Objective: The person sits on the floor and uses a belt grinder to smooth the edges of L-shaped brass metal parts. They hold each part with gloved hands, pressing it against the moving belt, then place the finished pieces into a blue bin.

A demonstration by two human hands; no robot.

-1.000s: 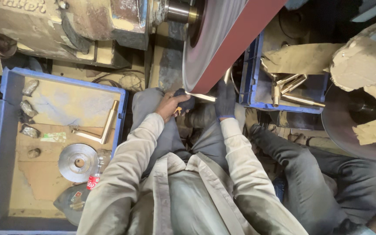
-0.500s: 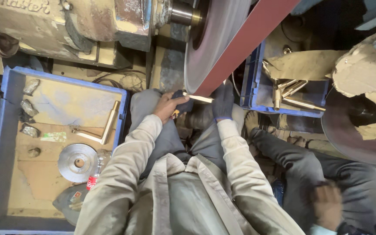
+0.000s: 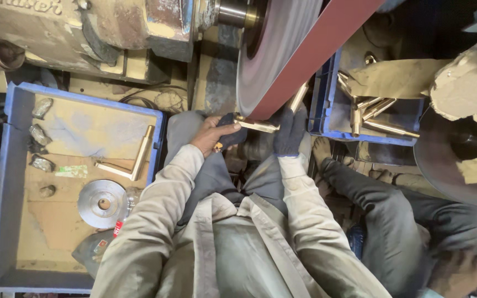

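Grinding machine (image 3: 106, 27): a big, worn metal body, lying across the top left, above the left crate.
Belt wheel (image 3: 266, 49): a wide grey wheel on a shaft at the right end of the grinding machine; the red-brown abrasive belt (image 3: 327, 44) runs over it and goes up to the right.
Left crate (image 3: 6, 221): a blue plastic crate, left of the belt wheel and lower. It holds cardboard, an L-shaped brass piece (image 3: 133, 160), a grey metal disc (image 3: 101, 203) and some small dark lumps.
Right crate (image 3: 318, 105): a blue crate just right of the belt wheel, with several brass tubes (image 3: 382, 118) lying in it.
Second person (image 3: 409, 221): dark clothes, sitting lower right of the belt wheel; only legs and a blurred hand show.
Left hand (image 3: 211, 135): bare, with a dark cloth, closed around the left end of the brass part, just under the belt wheel.
Right hand (image 3: 289, 129): in a dark blue glove, fingers curled down over the right end of the brass part.
Brass part (image 3: 256, 124): a short shiny rod, held about level between both hands, pressed against the lower edge of the abrasive belt, directly below the belt wheel.
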